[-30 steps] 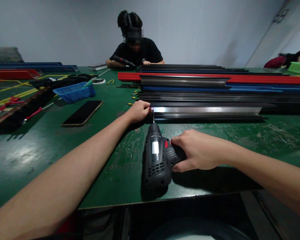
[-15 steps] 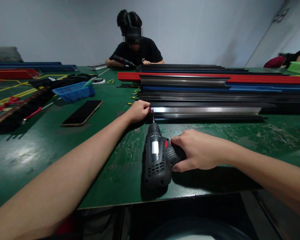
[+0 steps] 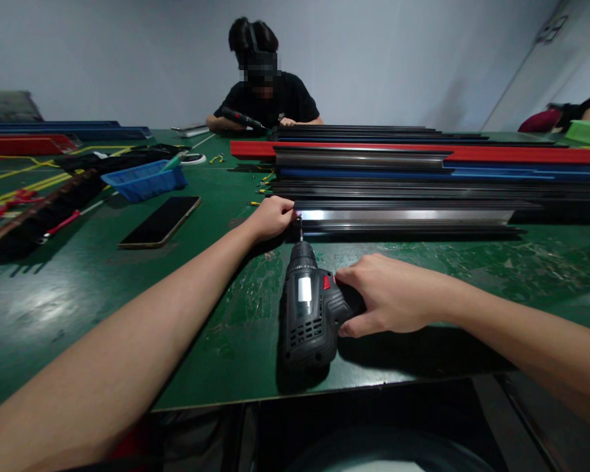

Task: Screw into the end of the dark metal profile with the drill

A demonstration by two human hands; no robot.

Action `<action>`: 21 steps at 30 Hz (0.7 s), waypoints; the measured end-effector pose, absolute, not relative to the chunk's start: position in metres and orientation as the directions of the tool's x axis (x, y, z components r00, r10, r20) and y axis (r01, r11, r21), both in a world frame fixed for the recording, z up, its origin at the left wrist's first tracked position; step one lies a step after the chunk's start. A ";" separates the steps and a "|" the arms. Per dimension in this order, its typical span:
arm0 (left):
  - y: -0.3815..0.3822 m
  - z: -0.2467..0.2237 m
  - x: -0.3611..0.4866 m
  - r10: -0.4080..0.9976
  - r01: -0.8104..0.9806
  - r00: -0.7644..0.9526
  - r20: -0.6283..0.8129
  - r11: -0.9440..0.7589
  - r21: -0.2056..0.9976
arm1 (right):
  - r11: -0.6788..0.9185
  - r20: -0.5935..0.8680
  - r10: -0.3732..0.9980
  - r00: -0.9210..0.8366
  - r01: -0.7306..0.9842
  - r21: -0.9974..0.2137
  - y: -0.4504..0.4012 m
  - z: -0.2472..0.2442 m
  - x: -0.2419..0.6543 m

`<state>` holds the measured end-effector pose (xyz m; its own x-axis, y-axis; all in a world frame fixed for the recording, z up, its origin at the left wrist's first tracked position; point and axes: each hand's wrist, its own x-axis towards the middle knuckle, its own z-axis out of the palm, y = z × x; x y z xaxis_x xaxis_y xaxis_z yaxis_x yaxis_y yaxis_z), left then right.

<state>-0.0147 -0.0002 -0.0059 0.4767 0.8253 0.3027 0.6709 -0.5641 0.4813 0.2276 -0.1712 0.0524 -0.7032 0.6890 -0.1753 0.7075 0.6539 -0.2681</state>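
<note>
Right hand (image 3: 391, 296) grips the drill (image 3: 305, 321) (probably weighty, best held by its handle (image 3: 348, 300)); left hand (image 3: 273, 218) pinches the likely slick rail (image 3: 403, 217) at its end.

Since a second ago, our view has swung slightly to the right and dipped a little. So the co-worker (image 3: 291, 95) across from us sits a shade higher and further left in it. The bin (image 3: 145, 181), the phone (image 3: 160, 222) and the screwdriver (image 3: 63, 224) have drifted leftward in our sight too, as has the end of the red bar (image 3: 250, 150). Our left hand (image 3: 273, 218) and the drill (image 3: 307, 314) have shifted the same way, only by less.
</note>
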 end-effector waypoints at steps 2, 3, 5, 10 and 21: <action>-0.001 -0.006 -0.014 0.824 0.670 0.478 0.304 -0.566 0.480 | 0.655 -0.173 0.687 -0.706 0.704 -0.273 -0.171 0.052 0.228; -0.001 -0.006 -0.014 0.823 0.670 0.479 0.304 -0.567 0.479 | 0.656 -0.174 0.686 -0.707 0.703 -0.275 -0.171 0.053 0.228; -0.001 -0.006 -0.014 0.824 0.672 0.479 0.302 -0.566 0.477 | 0.655 -0.178 0.685 -0.706 0.705 -0.272 -0.171 0.053 0.228; -0.002 -0.006 -0.014 0.829 0.664 0.481 0.285 -0.556 0.499 | 0.653 -0.185 0.687 -0.702 0.709 -0.267 -0.172 0.053 0.227; -0.003 -0.004 -0.014 0.829 0.663 0.478 0.289 -0.556 0.500 | 0.658 -0.180 0.685 -0.706 0.706 -0.264 -0.171 0.053 0.228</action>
<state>-0.0139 -0.0029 -0.0041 0.4781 0.8295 0.2888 0.6633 -0.5565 0.5004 0.2282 -0.1713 0.0530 -0.7059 0.6850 -0.1802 0.7056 0.6578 -0.2636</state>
